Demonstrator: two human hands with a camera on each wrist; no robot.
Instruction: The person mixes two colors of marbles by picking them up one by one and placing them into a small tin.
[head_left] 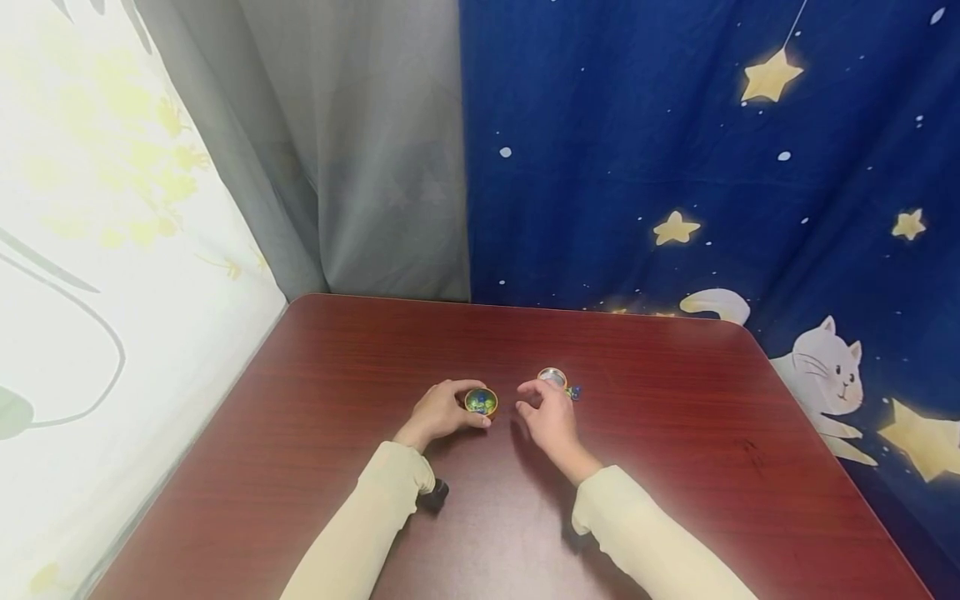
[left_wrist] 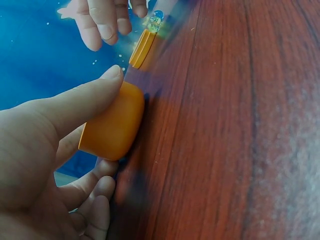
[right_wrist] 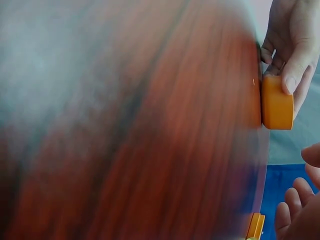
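My left hand [head_left: 438, 410] holds a small round orange tub [left_wrist: 117, 122], thumb on one side and fingers on the other. The tub stands upright at the table surface, and shiny blue and green glass marbles [head_left: 481, 401] show inside it. To its right my right hand [head_left: 551, 419] hovers over the table with loosely bent fingers and nothing in them. Just beyond its fingertips lies an orange-rimmed round lid [left_wrist: 144, 49] with a silvery inside, partly hidden by the hand in the head view. Beside the lid are a few more glass marbles [head_left: 574, 392].
The dark red wooden table [head_left: 660, 500] has rounded far corners. A grey curtain [head_left: 390, 150] and a blue star-patterned curtain [head_left: 585, 167] hang behind it, and a pale printed curtain [head_left: 112, 250] borders the left side.
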